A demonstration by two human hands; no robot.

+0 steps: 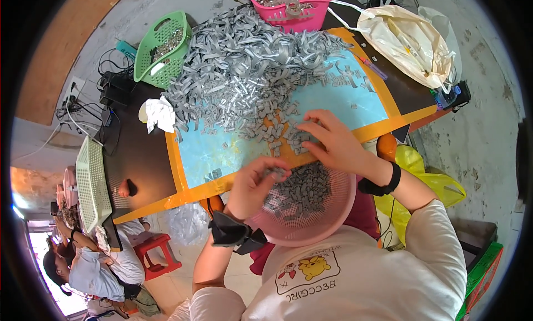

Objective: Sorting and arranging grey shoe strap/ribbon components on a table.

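A large heap of grey strap pieces [239,54] covers the far part of the blue-topped work surface [222,149]. Smaller folded grey pieces [275,133] spread from it toward the near edge. Over the lap sits a pink perforated basket [338,210], holding many similar folded strap pieces [302,193]. My left hand [252,185] is curled above the basket's left rim, pinching a small grey piece at its fingertips. My right hand [333,143] hovers at the table's near edge, fingers apart, beside the loose pieces; nothing shows in it.
Metal parts fill a green basket [161,49] and a bright pink basket [291,10] at the back. A cream bag [408,43] lies at the far right. White crumpled tissue [161,114] and cables are on the left. Another person [94,271] sits beyond a red stool [158,257].
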